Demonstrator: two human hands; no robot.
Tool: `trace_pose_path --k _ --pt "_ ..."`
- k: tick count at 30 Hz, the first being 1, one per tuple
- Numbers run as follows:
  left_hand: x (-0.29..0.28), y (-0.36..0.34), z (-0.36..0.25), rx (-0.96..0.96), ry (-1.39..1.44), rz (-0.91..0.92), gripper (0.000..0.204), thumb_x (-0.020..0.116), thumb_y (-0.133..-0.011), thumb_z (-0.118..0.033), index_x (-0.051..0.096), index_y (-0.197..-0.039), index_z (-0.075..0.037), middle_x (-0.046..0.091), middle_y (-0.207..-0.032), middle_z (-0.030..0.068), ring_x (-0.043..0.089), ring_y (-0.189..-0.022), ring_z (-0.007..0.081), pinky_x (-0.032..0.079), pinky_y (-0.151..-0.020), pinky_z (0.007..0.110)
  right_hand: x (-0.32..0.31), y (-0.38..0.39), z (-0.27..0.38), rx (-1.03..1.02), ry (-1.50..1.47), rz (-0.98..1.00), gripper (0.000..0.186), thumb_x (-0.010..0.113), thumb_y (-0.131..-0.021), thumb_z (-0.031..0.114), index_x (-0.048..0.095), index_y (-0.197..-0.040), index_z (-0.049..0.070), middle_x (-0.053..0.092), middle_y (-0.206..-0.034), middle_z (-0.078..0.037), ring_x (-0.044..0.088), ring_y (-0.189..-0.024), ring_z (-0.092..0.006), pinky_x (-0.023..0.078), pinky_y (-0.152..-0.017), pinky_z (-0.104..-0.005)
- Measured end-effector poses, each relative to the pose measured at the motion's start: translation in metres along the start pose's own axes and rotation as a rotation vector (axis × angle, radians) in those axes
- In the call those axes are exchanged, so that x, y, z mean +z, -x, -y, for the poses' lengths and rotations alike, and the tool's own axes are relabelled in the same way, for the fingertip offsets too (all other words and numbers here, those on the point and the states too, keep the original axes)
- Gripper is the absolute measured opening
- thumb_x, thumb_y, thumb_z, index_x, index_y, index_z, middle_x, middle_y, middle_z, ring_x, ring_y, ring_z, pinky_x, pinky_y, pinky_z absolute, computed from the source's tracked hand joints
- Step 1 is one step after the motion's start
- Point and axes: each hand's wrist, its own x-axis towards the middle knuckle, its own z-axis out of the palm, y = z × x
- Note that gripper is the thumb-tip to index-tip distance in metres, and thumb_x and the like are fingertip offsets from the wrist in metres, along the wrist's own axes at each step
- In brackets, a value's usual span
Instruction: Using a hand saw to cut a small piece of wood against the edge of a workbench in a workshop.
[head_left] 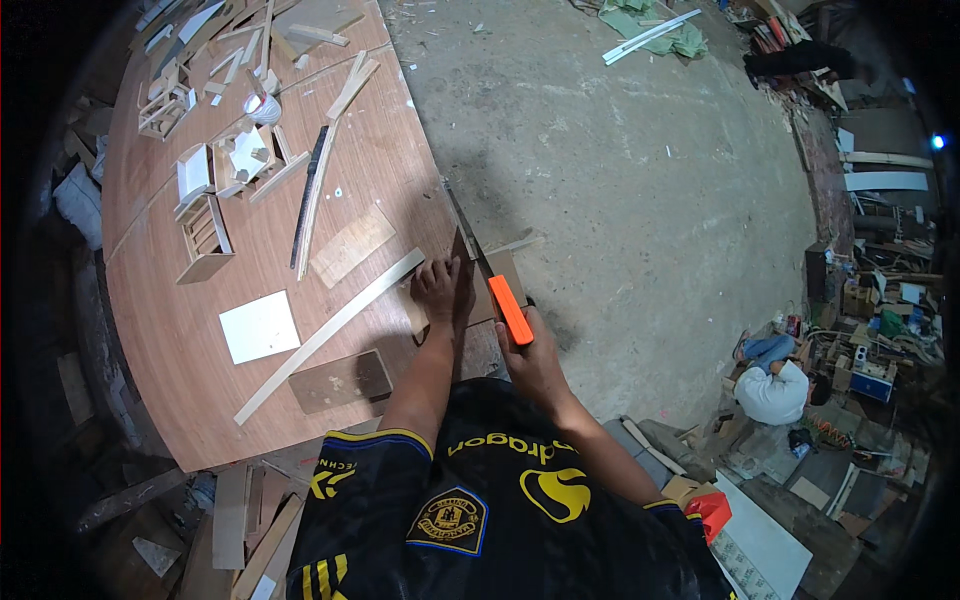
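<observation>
My right hand [533,358] grips a handsaw [512,310] by its orange handle. The narrow dark blade runs away from me, along the right edge of the table. My left hand [437,288] presses down at that edge, just left of the blade, with fingers curled; what lies under them is hidden. Right beside these fingers ends a long pale wooden strip [330,335] lying diagonally on the tabletop. A thin pale sliver of wood [518,243] sticks out right of the blade, above a brown board [507,272].
On the wooden table [150,330] lie a white panel [259,327], a brown panel [341,382], a pale board [353,245] and small wooden frames [205,240]. Offcuts heap at its far end. Across the concrete floor [620,200], a person in white [772,392] crouches among clutter at right.
</observation>
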Motion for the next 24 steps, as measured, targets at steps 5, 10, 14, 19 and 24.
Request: trace_pose_path --k 5,10,14,19,24 --pt "-0.020 -0.015 -0.015 0.164 -0.329 0.034 0.024 0.053 -0.090 -0.032 0.055 -0.112 -0.023 0.054 -0.104 0.0041 0.052 -0.104 0.0240 0.040 -0.093 0.044 -0.002 -0.003 -0.006 0.016 -0.012 -0.021 0.022 0.059 -0.097 0.018 0.049 -0.099 -0.001 0.056 -0.085 -0.020 0.056 -0.075 -0.0326 0.046 -0.069 -0.0386" --pt "-0.019 -0.024 -0.014 0.147 -0.445 0.025 0.013 0.050 -0.092 -0.027 0.053 -0.104 -0.024 0.053 -0.098 -0.0004 0.054 -0.092 0.0200 0.043 -0.082 0.041 0.002 -0.002 -0.007 0.048 -0.021 -0.032 0.021 0.060 -0.096 0.018 0.049 -0.099 0.000 0.056 -0.082 -0.019 0.053 -0.071 -0.0280 0.045 -0.068 -0.0375" --pt "-0.020 -0.023 -0.013 0.143 -0.470 0.038 0.011 0.050 -0.092 -0.027 0.052 -0.103 -0.024 0.052 -0.097 -0.0014 0.054 -0.091 0.0198 0.043 -0.078 0.039 0.001 -0.001 -0.001 0.067 -0.001 -0.020 0.021 0.060 -0.096 0.018 0.049 -0.100 0.000 0.056 -0.082 -0.019 0.054 -0.072 -0.0280 0.046 -0.068 -0.0374" --pt "-0.020 -0.021 -0.015 0.063 -0.302 0.140 0.015 0.050 -0.092 -0.026 0.053 -0.107 -0.023 0.051 -0.100 0.0007 0.053 -0.096 0.0214 0.042 -0.080 0.039 0.000 -0.003 -0.001 0.035 -0.018 -0.007 0.022 0.060 -0.096 0.018 0.049 -0.101 -0.001 0.058 -0.084 -0.021 0.057 -0.074 -0.0327 0.047 -0.069 -0.0374" --pt "-0.017 -0.021 -0.014 0.090 -0.303 0.157 0.019 0.050 -0.091 -0.026 0.052 -0.110 -0.022 0.051 -0.102 0.0026 0.052 -0.099 0.0229 0.042 -0.083 0.042 -0.001 -0.004 -0.004 0.021 0.023 -0.019 0.022 0.060 -0.096 0.017 0.050 -0.101 -0.001 0.059 -0.085 -0.023 0.059 -0.076 -0.0369 0.047 -0.069 -0.0386"
